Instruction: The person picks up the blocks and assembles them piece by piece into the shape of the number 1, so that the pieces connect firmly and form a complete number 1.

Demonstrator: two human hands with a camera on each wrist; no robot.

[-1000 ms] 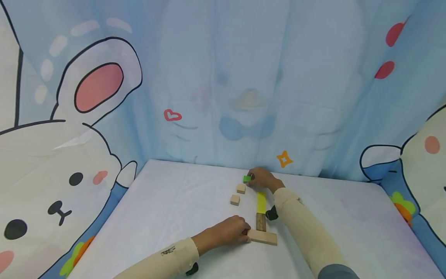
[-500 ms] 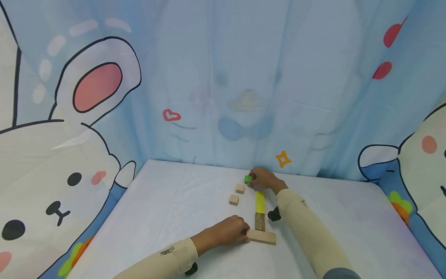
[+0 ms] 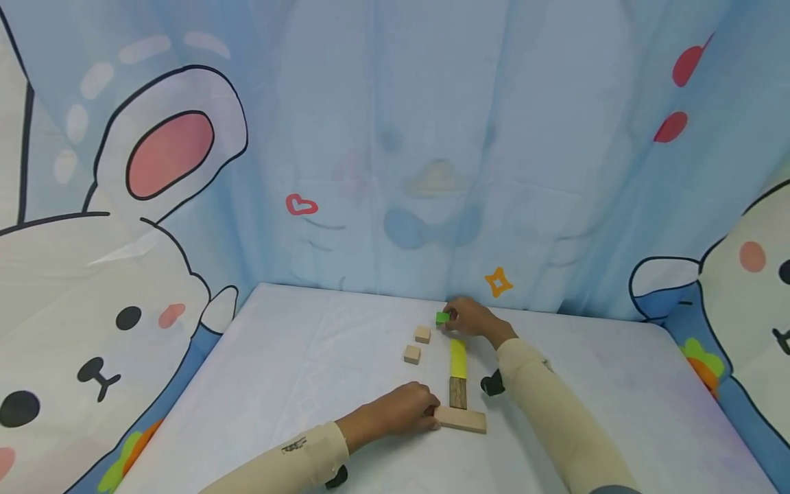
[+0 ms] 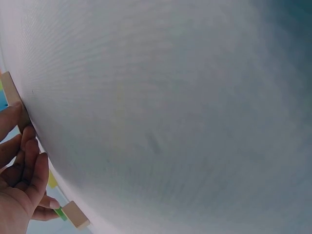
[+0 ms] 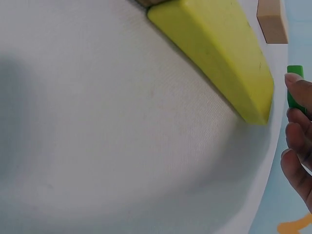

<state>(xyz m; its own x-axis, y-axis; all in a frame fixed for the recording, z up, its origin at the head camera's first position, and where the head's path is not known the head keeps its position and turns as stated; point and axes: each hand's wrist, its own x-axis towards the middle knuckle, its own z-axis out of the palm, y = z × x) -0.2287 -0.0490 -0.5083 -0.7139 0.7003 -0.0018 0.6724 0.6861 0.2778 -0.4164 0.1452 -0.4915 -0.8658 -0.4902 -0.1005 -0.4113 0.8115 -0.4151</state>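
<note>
My right hand (image 3: 472, 318) pinches a small green block (image 3: 442, 318) near the back of the table, just beyond the far end of a yellow block (image 3: 458, 359). In the right wrist view the green block (image 5: 295, 87) sits between thumb and fingers, apart from the yellow block (image 5: 219, 58). A dark brown wooden block (image 3: 458, 393) lies end to end with the yellow one. Across its near end lies a long plain wooden block (image 3: 461, 420). My left hand (image 3: 401, 409) grips that block's left end with thumb and fingers; the left wrist view shows the same wooden block (image 4: 15, 97).
Two plain wooden cubes (image 3: 422, 335) (image 3: 412, 355) lie left of the yellow block. All stand on a white-covered table (image 3: 308, 357). A blue printed curtain (image 3: 382, 261) hangs right behind the table's back edge.
My right hand has carried the green block a little to the right, away from the cubes and towards the line of the yellow block. The left hand keeps its hold on the long block.
</note>
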